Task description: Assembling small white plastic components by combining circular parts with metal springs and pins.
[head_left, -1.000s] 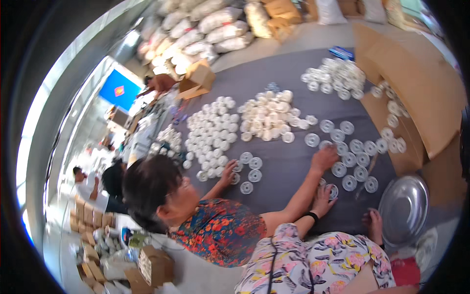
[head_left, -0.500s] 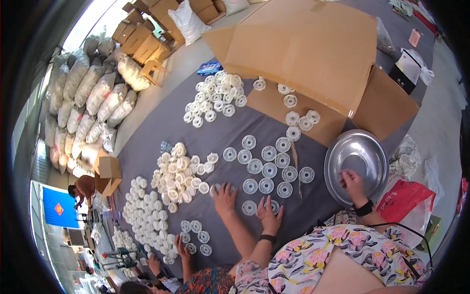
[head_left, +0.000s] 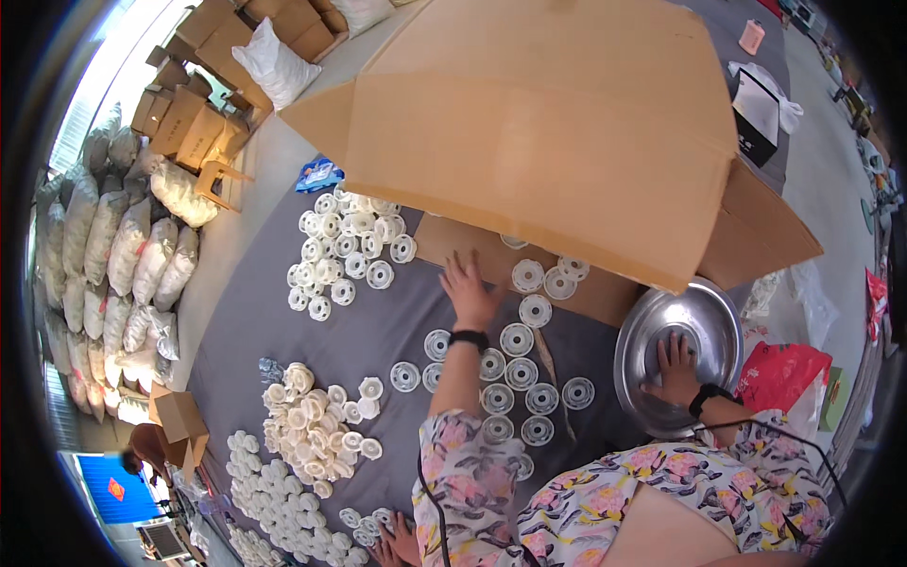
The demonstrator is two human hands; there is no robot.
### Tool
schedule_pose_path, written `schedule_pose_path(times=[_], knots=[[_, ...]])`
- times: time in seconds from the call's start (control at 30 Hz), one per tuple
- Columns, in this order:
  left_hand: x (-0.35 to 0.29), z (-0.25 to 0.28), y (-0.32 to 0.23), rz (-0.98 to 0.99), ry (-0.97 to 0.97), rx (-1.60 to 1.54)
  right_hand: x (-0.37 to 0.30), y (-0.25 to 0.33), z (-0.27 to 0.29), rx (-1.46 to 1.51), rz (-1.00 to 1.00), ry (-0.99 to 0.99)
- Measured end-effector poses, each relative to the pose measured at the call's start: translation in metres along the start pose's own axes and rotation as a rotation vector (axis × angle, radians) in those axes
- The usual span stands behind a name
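Note:
My left hand point(head_left: 472, 293) reaches forward, fingers spread, at the near edge of the carton's lower flap point(head_left: 436, 236). Nothing shows in its grip. Just right of it, a few translucent round plastic discs point(head_left: 534, 311) lie on and beside the flap. Several more ribbed discs point(head_left: 521, 373) are laid out flat on the grey cloth, some partly covered by my left forearm. My right hand point(head_left: 675, 383) is inside a shiny metal basin point(head_left: 726, 326), fingers apart over its bottom. The underside of each palm is hidden.
The big cardboard carton point(head_left: 557, 123) takes up the far side. Heaps of white discs point(head_left: 359, 227), cream knob-like pieces point(head_left: 312, 425) and white parts point(head_left: 274, 496) cover the left. A co-worker's hand point(head_left: 402, 541) is at the lower edge. A red bag point(head_left: 784, 378) lies right of the basin.
My left hand has moved from the near discs forward to the carton flap. My right hand has opened and lowered into the basin. The co-worker's hand has left the middle discs. The view has shifted.

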State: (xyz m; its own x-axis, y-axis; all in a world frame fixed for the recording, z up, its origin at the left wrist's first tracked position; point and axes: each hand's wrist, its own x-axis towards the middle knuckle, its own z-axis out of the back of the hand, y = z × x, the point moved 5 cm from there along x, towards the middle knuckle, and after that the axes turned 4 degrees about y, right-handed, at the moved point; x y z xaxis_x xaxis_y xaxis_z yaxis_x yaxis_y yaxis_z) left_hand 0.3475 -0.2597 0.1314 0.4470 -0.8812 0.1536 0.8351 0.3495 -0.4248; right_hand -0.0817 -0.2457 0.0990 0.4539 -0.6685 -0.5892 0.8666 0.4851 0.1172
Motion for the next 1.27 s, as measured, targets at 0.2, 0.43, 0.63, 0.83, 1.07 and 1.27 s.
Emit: schedule_pose_path(times=[0.2,0.43,0.63,0.83,1.07,1.27], knots=[[0.086,0.03,0.108,0.419,-0.155,0.154,0.002,-0.005,-0.011,-0.005,-0.028,-0.048],[0.099,0.034,0.177,0.511,0.171,0.082,-0.006,-0.006,-0.018,0.003,-0.02,-0.007],[0.037,0.023,0.173,0.341,0.163,0.202,-0.001,-0.002,-0.022,-0.023,0.004,-0.045],[-0.022,0.021,0.112,0.16,0.282,0.129,0.0,-0.005,-0.004,-0.06,-0.012,-0.124],[-0.093,-0.017,0.026,-0.137,0.355,0.035,0.04,-0.02,-0.03,0.025,0.092,-0.396],[-0.114,-0.016,0.007,-0.043,0.39,0.402,0.035,-0.017,-0.016,0.115,0.043,-0.129]])
